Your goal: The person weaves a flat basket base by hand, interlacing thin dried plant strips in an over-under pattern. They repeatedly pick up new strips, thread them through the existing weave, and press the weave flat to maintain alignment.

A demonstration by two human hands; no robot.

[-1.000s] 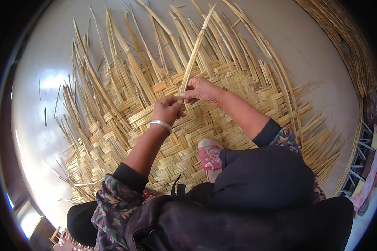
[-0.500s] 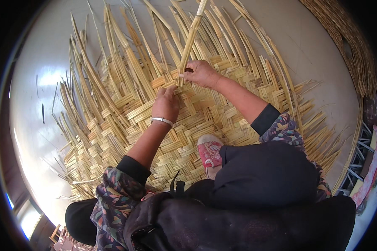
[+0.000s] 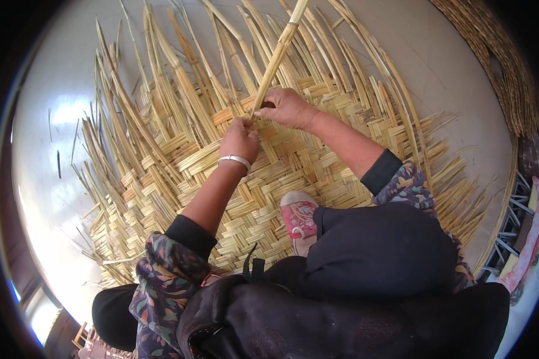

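A half-woven mat [image 3: 269, 194] of flat, straw-coloured reed strips spreads over the floor, its loose ends fanning out at the far side. One long reed strip [image 3: 276, 57] rises from the weave and leans away to the upper right. My right hand [image 3: 286, 109] pinches this strip low down between thumb and fingers. Just below and to the left, my left hand [image 3: 239, 143] is closed at the strip's lower end, against the weave. The strip's lowest part is hidden behind the left fingers.
My foot in a red and white shoe [image 3: 299, 216] rests on the mat. Loose reed ends [image 3: 458, 200] stick out at the right. A brown bundle of thin stalks [image 3: 497, 66] lies at the far right, above a metal rack [image 3: 517, 218]. Smooth grey floor [image 3: 51, 197] surrounds the mat.
The long reed strip has tilted further to the right. My left hand has shifted slightly to the right and turned, while the right hand stays nearly in place.
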